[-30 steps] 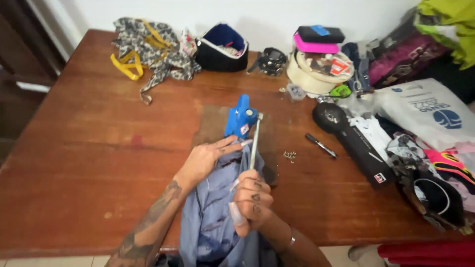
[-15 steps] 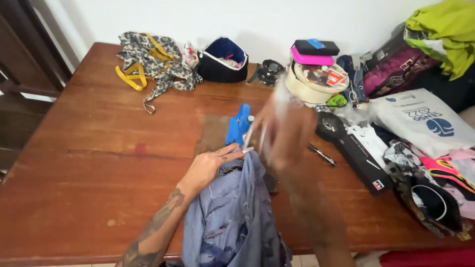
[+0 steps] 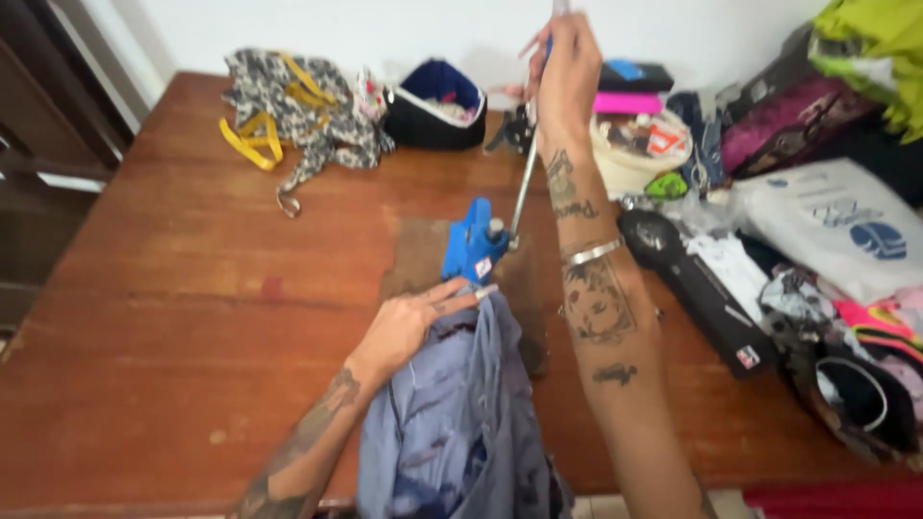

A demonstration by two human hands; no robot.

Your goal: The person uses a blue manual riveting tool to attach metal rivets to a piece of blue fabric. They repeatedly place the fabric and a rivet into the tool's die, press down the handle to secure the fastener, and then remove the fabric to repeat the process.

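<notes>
Hands were doing two different jobs in the head camera view. The left hand [image 3: 409,322] lay low, near the middle of the brown desk [image 3: 173,317], with its fingers pressed together and stretched out flat on the top end of the blue-grey cloth [image 3: 461,423]. The cloth ran from that hand back to the near edge of the desk and hung over it.

The right hand [image 3: 567,72] was held high, over the far edge of the desk, closed tight around the top of a thin clear stick [image 3: 524,183]. The stick's long line ran down and a little to the left from that hand to the blue glue gun [image 3: 473,248]. The glue gun sat just past the left fingertips, almost touching the cloth. So the left hand was much nearer to the gun, and the right hand was well above it. A black case [image 3: 702,288] lay by the right edge.
</notes>
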